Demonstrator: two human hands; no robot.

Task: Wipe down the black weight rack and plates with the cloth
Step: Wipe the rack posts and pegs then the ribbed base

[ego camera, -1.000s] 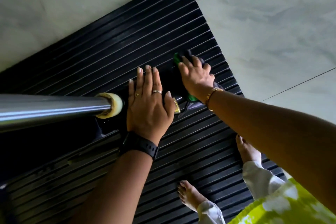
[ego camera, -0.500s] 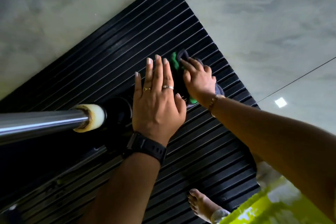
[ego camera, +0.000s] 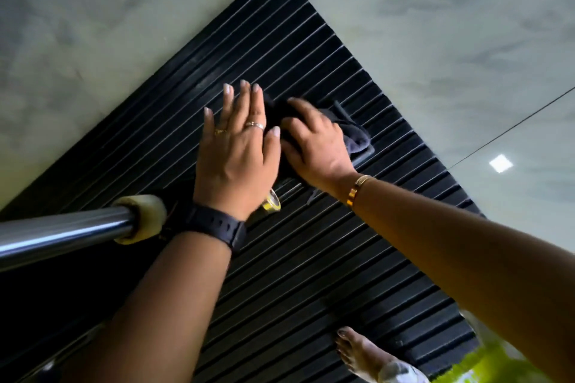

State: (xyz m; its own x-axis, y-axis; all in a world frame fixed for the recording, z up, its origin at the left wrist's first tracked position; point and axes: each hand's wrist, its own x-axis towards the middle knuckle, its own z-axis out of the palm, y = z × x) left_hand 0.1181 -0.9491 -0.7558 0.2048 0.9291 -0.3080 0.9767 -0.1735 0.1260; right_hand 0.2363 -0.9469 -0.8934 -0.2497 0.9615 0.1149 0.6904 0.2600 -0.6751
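Hands lie close side by side in the head view, almost touching at the thumbs. The left hand (ego camera: 236, 146) is flat with its fingers straight, pressed on a dark surface as if to brace. The right hand (ego camera: 314, 146) has its fingers bent over the bunched cloth (ego camera: 354, 137) and holds it down, though they are blurred, so how tight the grip is I cannot tell. The cloth is dark grey, spilling out to the right of that hand and lying on what seems to be a black part of the rack (ego camera: 287, 176) between and under the hands. The rack's outline is hard to pick out against the ribbed black mat (ego camera: 311, 56) below it, and no plates can be made out. A steel bar (ego camera: 62, 230) with a cream cap (ego camera: 140, 218) runs in from the left, ending just beside the left wrist and its watch (ego camera: 217, 227). Pale floor (ego camera: 435, 25) surrounds the mat, and a bare foot (ego camera: 361, 351) stands on the mat's near edge. The cloth looks soft and light and will fold to any shape, so it is best taken bunched under the palm with the fingers over the top. The rack is likely stiff and heavy enough to stay put under a firm rub, while the smooth bar may be slippery to lean on.
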